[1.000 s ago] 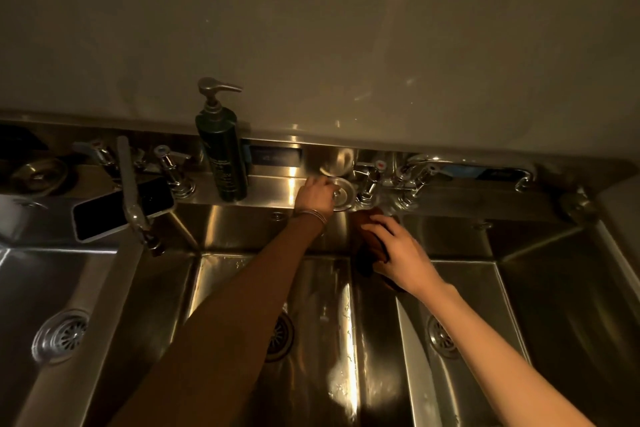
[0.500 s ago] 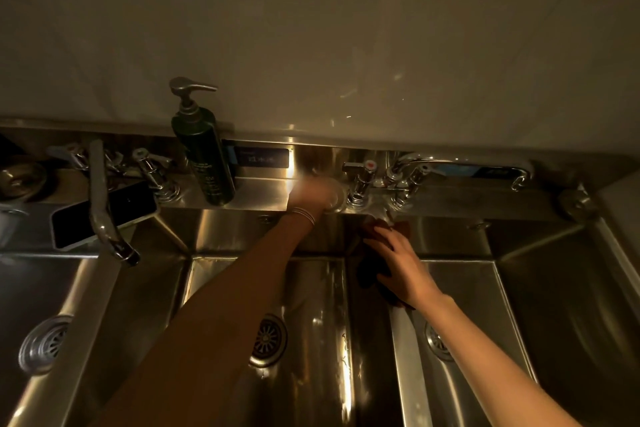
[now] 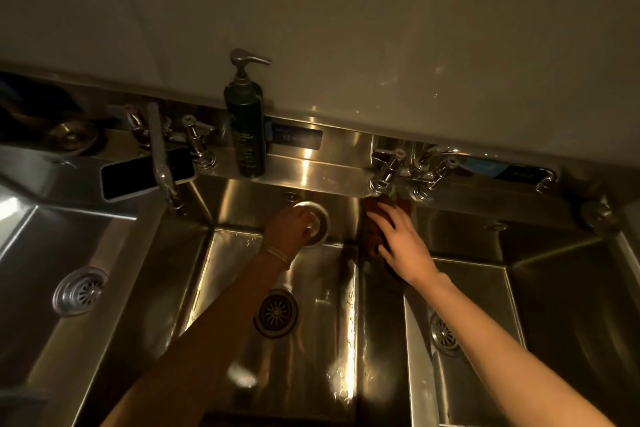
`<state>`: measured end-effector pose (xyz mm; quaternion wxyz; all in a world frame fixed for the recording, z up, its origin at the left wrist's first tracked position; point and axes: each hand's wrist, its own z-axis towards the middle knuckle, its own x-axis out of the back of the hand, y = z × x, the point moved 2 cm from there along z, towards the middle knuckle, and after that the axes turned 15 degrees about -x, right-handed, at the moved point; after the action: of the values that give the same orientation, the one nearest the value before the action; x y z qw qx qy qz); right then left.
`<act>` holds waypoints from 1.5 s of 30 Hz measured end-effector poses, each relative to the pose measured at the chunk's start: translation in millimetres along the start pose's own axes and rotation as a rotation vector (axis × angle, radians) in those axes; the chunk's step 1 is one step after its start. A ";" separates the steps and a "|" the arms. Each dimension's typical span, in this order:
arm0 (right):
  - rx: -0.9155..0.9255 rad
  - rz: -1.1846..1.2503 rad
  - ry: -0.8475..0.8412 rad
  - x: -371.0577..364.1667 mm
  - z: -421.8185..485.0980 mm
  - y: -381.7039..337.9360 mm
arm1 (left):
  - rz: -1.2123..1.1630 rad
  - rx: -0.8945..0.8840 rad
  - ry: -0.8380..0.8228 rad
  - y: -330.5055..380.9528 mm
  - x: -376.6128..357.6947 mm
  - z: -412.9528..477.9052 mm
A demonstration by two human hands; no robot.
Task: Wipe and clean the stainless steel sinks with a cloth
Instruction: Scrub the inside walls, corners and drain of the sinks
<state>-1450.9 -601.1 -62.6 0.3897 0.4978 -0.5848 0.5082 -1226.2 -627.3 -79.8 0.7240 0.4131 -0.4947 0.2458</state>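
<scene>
The right hand (image 3: pixel 403 246) lay flat, fingers spread, pressing a dark brown cloth (image 3: pixel 374 229) on the steel divider between the middle stainless steel sink (image 3: pixel 322 288) and the right stainless steel sink (image 3: pixel 485 305). The cloth reached the far edge of the divider, just under the right chrome faucet (image 3: pixel 412 170), and touched the back ledge (image 3: pixel 311 170). The left hand (image 3: pixel 289 229) was closed around a round metal drain stopper (image 3: pixel 317 222) and held it over the far wall of the middle sink, above the basin floor. Thin bracelets sat on the left wrist.

The floor of the middle sink was bare around its round drain strainer (image 3: pixel 276 313), with some water drops near the right wall. The right sink was open also, its drain (image 3: pixel 444 334) near the left wall. On the ledge stood a dark green pump bottle (image 3: pixel 245 128), upright, well apart from both hands. Farther left, a black smartphone (image 3: pixel 145 175) lay flat at the edge of the ledge, partly under the long spout of the left chrome faucet (image 3: pixel 161 156). The left stainless steel sink (image 3: pixel 41 253) was free.
</scene>
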 end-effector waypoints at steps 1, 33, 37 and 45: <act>0.029 0.001 0.021 2.2 7.8 -11.3 | -0.041 0.101 -0.036 -8.7 -2.8 -10.4; 0.080 -0.175 -0.060 -18.8 117.6 -108.9 | -0.154 0.333 -0.126 -60.9 16.7 -69.1; -0.112 -0.146 -0.012 -16.7 100.0 -59.7 | -0.187 0.315 -0.114 -56.1 20.5 -64.7; 0.090 -0.232 -0.188 -16.7 33.1 -39.2 | -0.187 0.293 0.052 -44.0 36.1 -10.0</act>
<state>-1407.5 -630.0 -76.4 0.3665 0.6245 -0.5338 0.4368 -1173.3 -644.5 -63.9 0.6883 0.5519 -0.3942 0.2573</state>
